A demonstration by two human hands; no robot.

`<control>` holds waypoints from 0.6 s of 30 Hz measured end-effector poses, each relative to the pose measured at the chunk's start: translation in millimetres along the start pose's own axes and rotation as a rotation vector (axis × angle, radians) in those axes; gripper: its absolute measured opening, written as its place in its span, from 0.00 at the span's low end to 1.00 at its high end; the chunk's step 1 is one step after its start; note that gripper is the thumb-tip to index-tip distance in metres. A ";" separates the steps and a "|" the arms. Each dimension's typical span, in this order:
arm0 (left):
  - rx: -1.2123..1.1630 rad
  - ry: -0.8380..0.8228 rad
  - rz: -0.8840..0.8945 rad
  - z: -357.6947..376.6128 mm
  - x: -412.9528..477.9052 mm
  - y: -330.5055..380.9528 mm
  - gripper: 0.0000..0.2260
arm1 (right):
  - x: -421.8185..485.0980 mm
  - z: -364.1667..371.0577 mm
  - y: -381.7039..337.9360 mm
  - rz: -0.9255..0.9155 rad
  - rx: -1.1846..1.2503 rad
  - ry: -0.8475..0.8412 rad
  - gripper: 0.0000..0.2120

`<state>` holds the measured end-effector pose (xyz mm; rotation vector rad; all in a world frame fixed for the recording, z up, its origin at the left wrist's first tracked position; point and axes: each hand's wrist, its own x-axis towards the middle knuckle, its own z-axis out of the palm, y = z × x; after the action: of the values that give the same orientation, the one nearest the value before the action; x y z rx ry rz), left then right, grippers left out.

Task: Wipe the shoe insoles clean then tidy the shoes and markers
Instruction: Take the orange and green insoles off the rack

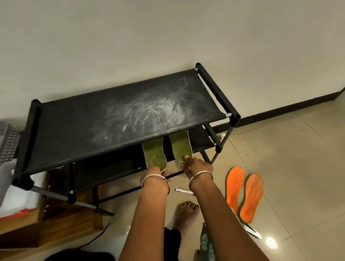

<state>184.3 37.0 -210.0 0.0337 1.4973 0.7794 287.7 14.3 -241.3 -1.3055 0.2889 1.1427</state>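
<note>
Tidying step, I think: left hand (155,171) and right hand (195,166) each pinch 1 of the green insoles (154,153) on the lower shelf (200,141). Next: let go, grab the orange insoles (234,185).

grey basket (1,153) far left | wooden stand (52,224) under it | dark skirting (287,109) along wall

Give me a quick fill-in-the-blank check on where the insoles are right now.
1. The left hand and right hand hold the two ____ insoles under the top shelf.
2. The orange insoles lie on the ____.
3. The top shelf is streaked with ____ dust.
Missing words: green; floor; white.
</note>
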 end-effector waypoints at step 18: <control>0.105 -0.295 0.109 -40.2 -171.4 -105.2 0.04 | -154.0 -170.4 -60.3 -0.046 0.216 0.016 0.08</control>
<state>214.6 -142.7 -115.9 0.2986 1.2612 0.7468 333.0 -198.3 -145.5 -1.1253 0.3811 1.0324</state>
